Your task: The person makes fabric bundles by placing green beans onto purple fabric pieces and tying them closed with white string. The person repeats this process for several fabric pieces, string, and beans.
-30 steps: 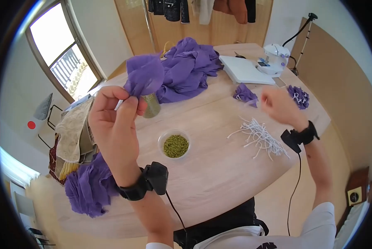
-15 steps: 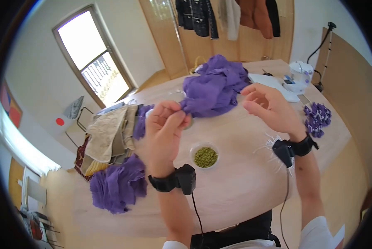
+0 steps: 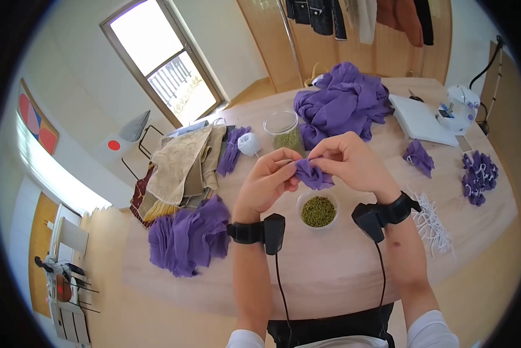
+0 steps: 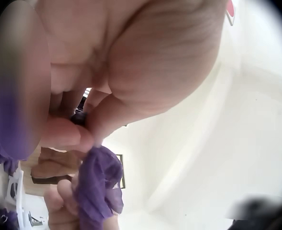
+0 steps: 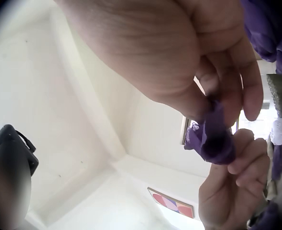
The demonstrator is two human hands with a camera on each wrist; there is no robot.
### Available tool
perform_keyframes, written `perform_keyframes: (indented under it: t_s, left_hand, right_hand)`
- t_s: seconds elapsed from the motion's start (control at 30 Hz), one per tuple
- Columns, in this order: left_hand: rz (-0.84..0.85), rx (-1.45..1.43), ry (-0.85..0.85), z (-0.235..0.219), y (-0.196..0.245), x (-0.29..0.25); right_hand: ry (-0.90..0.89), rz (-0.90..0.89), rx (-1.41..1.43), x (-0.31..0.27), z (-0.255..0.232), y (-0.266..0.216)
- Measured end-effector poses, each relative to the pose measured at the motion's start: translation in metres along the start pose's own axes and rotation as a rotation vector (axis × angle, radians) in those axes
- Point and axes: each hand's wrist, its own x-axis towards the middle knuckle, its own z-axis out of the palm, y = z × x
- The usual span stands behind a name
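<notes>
A small piece of purple cloth (image 3: 314, 176) hangs gathered between my two hands, above the table. My left hand (image 3: 267, 184) pinches its left edge between thumb and fingertips. From the other side my right hand (image 3: 354, 165) pinches it too. In the left wrist view the bunched cloth (image 4: 99, 184) dangles below the fingertips; the right wrist view shows it as a folded loop (image 5: 215, 139) at the thumb. Just below the hands sits a clear bowl of green beans (image 3: 318, 212).
Behind the hands stand a clear jar (image 3: 282, 123) with green beans and a ball of white string (image 3: 249, 144). Purple cloth lies heaped at the back (image 3: 344, 104) and front left (image 3: 188, 238). Cut white strings (image 3: 431, 223), tied purple bundles (image 3: 480, 177) and a small sewing machine (image 3: 460, 110) are right.
The right hand has come leftward from over the strings to the left hand and now pinches the cloth with it. The head view has turned left.
</notes>
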Motion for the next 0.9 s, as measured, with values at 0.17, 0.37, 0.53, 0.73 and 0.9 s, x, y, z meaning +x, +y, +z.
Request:
perform_keyframes:
  t_s: [0.17, 0.37, 0.53, 0.73, 0.9]
  left_hand:
    - [-0.060, 0.403, 0.004, -0.006, -0.012, 0.009]
    - [-0.155, 0.653, 0.002, -0.003, -0.006, 0.003]
    - [-0.161, 0.750, 0.019, 0.000, 0.000, -0.003]
    - [-0.208, 0.901, 0.089, 0.018, 0.007, -0.001]
    - [-0.165, 0.988, 0.084, 0.020, 0.007, 0.000]
  right_hand:
    - [-0.081, -0.019, -0.318, -0.003, -0.006, 0.012]
    - [-0.260, -0.055, -0.490, -0.006, -0.001, 0.022]
    - [-0.375, 0.024, -0.543, -0.006, 0.000, 0.020]
    - [-0.309, 0.082, -0.603, -0.007, 0.000, 0.019]
    - [-0.363, 0.073, -0.590, -0.002, 0.002, 0.023]
